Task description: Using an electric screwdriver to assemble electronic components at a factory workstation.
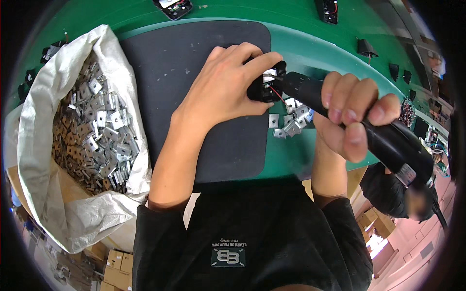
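Observation:
My left hand [230, 80] grips a small black plastic housing [264, 92] near the right edge of the dark mat. Inside the housing a silver metal plate and a red wire show. My right hand [352, 109] is wrapped round a black electric screwdriver [306, 91], which slants down leftward from the right. Its tip meets the housing by the silver plate; whether a screw sits under it I cannot make out. Just below the housing, a loose pile of small square metal plates with holes [293, 121] lies on the green tabletop.
A white woven sack [36, 145] full of similar metal plates [97, 131] stands at the left. The dark mat [194, 43] covers the table's middle. More black housings [327, 10] lie along the far side. A co-worker in black [388, 194] is at the right.

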A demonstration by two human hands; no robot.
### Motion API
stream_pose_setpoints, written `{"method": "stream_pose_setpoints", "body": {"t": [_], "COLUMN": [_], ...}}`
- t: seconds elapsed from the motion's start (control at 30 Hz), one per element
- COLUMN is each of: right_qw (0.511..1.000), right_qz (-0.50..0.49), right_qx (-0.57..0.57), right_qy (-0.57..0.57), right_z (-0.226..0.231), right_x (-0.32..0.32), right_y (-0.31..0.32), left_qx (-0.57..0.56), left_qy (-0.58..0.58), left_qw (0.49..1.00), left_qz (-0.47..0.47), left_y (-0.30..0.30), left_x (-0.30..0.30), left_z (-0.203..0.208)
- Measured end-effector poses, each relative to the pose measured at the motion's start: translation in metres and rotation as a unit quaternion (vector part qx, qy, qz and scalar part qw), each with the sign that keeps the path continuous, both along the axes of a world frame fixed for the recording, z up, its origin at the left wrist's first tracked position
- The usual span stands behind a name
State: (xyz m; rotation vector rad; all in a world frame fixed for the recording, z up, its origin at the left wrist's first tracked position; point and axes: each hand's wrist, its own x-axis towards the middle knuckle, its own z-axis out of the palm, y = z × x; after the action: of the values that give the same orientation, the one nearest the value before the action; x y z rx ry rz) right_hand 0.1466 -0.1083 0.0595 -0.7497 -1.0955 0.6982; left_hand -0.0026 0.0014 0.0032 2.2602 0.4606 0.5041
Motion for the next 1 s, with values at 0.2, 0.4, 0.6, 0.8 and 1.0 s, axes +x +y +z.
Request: {"method": "stream_pose_setpoints", "body": {"t": [0.2, 0.4, 0.6, 0.8, 1.0], "right_qw": [0.988, 0.979, 0.975, 0.955, 0.973], "right_qz": [-0.111, -0.156, -0.219, -0.291, -0.221], "right_qx": [0.108, 0.128, 0.027, -0.043, 0.054], "right_qy": [-0.012, 0.020, 0.018, -0.034, -0.038], "right_z": [-0.001, 0.053, 0.034, 0.038, 0.048], "right_x": [-0.010, -0.017, -0.019, 0.017, 0.055], "right_y": [0.004, -0.078, -0.134, -0.153, -0.154], "left_qx": [0.043, 0.061, 0.076, 0.027, 0.022], "left_qy": [-0.009, -0.044, -0.063, -0.066, -0.040], "left_qw": [0.999, 0.997, 0.995, 0.996, 0.996], "left_qz": [-0.012, 0.020, 0.023, 0.057, 0.083], "left_y": [0.000, 0.002, -0.002, 0.000, 0.027], "left_x": [0.000, -0.004, 0.001, -0.001, 0.033], "left_z": [-0.004, -0.011, -0.014, -0.013, -0.001]}}
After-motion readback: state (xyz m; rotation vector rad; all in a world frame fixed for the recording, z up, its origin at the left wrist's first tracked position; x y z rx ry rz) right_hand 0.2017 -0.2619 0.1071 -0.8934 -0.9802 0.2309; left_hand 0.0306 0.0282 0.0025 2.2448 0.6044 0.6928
